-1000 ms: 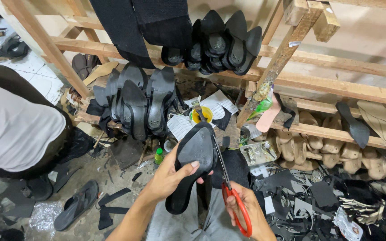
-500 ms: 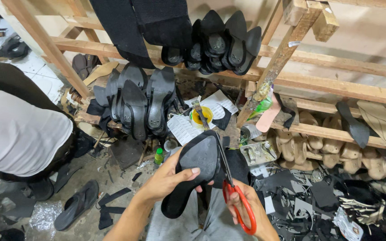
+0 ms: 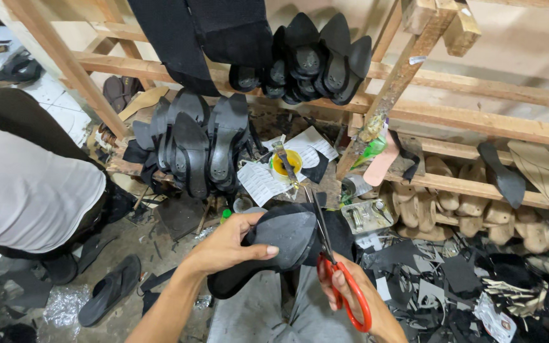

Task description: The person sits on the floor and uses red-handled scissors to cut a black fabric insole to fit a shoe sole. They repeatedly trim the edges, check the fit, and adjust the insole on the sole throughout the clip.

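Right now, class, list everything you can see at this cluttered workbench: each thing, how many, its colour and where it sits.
Black shoe sole: one, black, held at centre.
Red-handled scissors: one, red handles, blades at the sole's right edge.
Black heeled shoe bottoms: a cluster, count unclear, black, upright left of centre.
Pointed black soles: several, black, on the upper wooden rail.
Yellow glue pot: one, yellow, behind the sole, a brush in it.
Tan shoe lasts: many, tan, right-hand shelf.
Black sandal: one, black, on the floor at left.
Person in white shirt: one, left edge.
Left hand: grips the sole.
Right hand: holds the scissors.
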The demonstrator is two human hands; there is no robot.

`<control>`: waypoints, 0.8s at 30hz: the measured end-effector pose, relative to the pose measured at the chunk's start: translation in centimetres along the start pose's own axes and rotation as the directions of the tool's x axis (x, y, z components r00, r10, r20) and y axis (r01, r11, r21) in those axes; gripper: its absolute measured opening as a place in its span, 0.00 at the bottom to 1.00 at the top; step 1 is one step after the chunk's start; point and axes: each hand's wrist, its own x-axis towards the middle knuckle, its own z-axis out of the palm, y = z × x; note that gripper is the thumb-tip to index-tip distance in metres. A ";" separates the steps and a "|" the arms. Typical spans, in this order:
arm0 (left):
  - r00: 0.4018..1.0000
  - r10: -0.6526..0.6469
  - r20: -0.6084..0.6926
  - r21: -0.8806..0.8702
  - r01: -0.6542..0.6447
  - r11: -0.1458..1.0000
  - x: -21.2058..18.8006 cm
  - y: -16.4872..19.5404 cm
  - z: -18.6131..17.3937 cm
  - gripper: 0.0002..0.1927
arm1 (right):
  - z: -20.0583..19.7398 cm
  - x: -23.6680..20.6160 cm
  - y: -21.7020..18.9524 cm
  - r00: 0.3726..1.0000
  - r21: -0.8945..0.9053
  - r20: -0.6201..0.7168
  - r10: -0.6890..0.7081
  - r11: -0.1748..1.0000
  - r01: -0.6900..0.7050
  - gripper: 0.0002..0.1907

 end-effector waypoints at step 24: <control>0.957 -0.152 0.248 0.381 0.048 0.923 0.6 5.1 -5.7 0.27 | -4.3 -3.8 2.2 0.963 -0.355 0.069 0.261 0.908 -0.221 0.15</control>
